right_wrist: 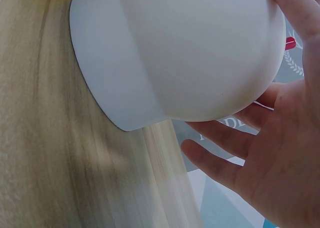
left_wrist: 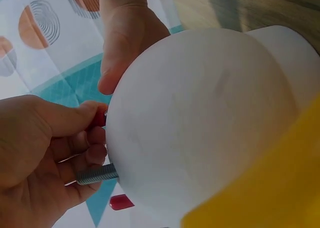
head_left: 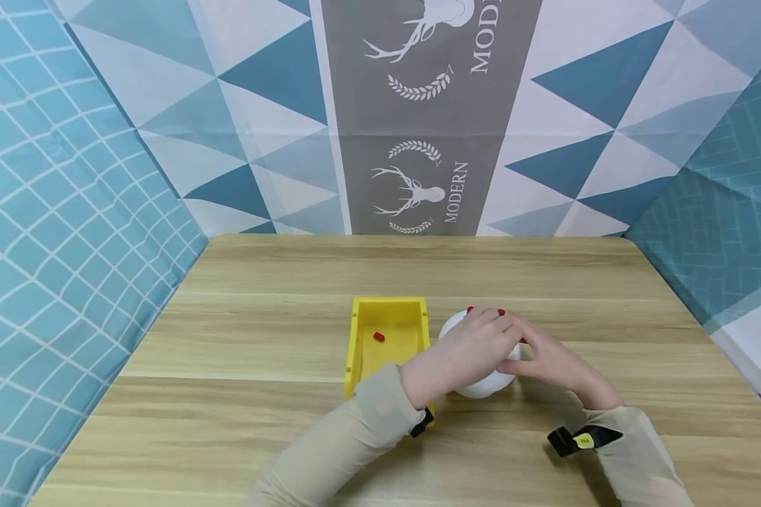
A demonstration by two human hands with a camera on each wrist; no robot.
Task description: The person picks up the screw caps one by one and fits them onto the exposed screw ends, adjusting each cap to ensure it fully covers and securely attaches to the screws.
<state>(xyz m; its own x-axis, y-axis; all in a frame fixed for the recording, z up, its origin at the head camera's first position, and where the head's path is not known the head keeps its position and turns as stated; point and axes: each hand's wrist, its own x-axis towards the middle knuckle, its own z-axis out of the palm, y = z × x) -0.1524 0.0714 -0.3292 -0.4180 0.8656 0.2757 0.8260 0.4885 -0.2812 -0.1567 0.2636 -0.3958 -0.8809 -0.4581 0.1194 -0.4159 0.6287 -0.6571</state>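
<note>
A white rounded dome-like body (head_left: 487, 386) on a flared base stands on the table, with a bare threaded bolt (left_wrist: 95, 174) projecting from it. My left hand (head_left: 475, 345) reaches over its top. Thumb and fingers pinch a small red cap (left_wrist: 99, 117) against the dome. Another red cap (left_wrist: 121, 202) shows below the bolt in the left wrist view. From the right side, my right hand (head_left: 548, 362) holds the dome between thumb and fingers; its two nearest fingers extend past the side in the right wrist view. The left hand hides much of the dome's top in the head view.
Directly left of the dome sits a yellow open bin (head_left: 390, 301), holding one loose red piece (head_left: 378, 336). My left forearm crosses over its near end. Patterned cloth walls (head_left: 279, 141) border the wooden table (head_left: 241, 338) at the back and sides.
</note>
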